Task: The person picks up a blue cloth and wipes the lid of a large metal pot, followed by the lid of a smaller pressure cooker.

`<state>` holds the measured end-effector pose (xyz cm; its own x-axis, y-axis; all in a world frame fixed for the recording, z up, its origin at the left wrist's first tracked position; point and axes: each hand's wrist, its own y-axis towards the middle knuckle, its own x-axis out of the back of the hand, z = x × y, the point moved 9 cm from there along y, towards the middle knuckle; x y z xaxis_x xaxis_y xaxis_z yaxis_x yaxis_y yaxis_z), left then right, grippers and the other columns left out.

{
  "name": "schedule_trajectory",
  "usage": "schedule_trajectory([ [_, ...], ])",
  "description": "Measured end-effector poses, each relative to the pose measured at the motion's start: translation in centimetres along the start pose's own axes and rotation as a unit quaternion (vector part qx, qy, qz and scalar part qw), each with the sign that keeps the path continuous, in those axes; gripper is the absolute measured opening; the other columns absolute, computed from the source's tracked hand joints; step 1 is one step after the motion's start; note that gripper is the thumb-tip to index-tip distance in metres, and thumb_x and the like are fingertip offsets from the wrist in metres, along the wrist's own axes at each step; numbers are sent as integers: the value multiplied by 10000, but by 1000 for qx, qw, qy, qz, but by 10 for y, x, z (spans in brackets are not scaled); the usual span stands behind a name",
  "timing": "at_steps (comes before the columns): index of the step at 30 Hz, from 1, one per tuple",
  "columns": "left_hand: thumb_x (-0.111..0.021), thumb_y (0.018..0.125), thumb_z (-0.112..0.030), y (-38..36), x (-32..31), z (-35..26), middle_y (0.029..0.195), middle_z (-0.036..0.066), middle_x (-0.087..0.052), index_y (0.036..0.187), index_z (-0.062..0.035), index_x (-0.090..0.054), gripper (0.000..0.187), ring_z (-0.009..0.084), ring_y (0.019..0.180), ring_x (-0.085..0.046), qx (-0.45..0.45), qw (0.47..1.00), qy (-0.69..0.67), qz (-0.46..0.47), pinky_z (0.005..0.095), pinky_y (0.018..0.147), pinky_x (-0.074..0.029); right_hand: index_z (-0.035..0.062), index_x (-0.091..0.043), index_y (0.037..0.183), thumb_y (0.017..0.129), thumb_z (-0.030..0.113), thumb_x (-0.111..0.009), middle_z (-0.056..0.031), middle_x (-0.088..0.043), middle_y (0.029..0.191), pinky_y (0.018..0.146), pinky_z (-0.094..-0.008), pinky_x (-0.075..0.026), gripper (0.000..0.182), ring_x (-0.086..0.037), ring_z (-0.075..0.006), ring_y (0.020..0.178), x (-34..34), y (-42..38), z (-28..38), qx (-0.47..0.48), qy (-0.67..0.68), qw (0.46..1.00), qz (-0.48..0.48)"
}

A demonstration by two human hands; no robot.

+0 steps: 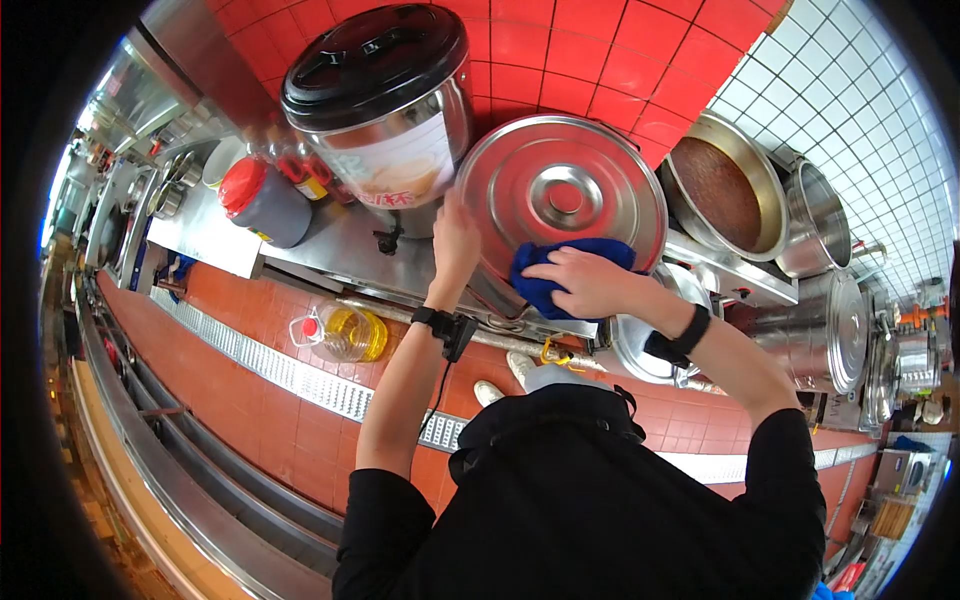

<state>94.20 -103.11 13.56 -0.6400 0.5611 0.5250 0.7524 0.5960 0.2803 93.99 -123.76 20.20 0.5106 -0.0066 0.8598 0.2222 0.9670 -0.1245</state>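
A round steel lid with a raised centre knob covers a large pot against the red tiled wall. My right hand presses a bunched dark blue cloth on the lid's near edge, its fingers bent over the fabric. At the lid's left edge is my left hand, beside a steel dispenser with a black top. No cloth shows in that hand, and its fingertips are too blurred to tell whether they are apart or together.
Right of the lid stands a pot of brown contents, with more steel pots beyond. A red-capped jar is on the left counter. An oil jug sits on the tiled floor near a metal drain strip.
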Motion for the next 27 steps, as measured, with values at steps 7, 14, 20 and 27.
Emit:
schedule_trajectory([
  [7,-432,1015,-219,0,7,-9,1217,279,-594,1347,-87,-467,359,487,1126,-553,-7,995,93,36,579,912,-459,77,-651,1163,805,241,-611,-196,-673,994,889,-484,-509,396,-635,-378,1003,-2,50,12,-87,-47,990,-105],
  [14,-439,1025,-211,2,7,-9,1288,260,-575,1388,-43,-460,400,459,1177,-543,-24,991,128,41,547,949,-458,155,-719,1037,678,144,-641,-139,-707,962,792,-447,-529,368,-673,-348,932,32,-50,-47,-163,41,984,66],
  [20,-443,1023,-183,3,5,-8,1297,277,-569,1377,38,-473,418,457,1191,-536,-34,994,101,37,515,992,-449,126,-736,974,705,54,-584,-180,-697,998,864,-453,-525,317,-652,-367,998,102,-73,-174,-238,-146,951,-136],
  [27,-434,1022,-163,-5,8,-19,1287,282,-578,1350,78,-489,410,444,1186,-544,-39,995,94,-10,502,995,-452,215,-611,1282,809,184,-570,-215,-647,1195,951,-471,-509,476,-623,-379,1126,128,44,-228,-256,-91,942,-195],
])
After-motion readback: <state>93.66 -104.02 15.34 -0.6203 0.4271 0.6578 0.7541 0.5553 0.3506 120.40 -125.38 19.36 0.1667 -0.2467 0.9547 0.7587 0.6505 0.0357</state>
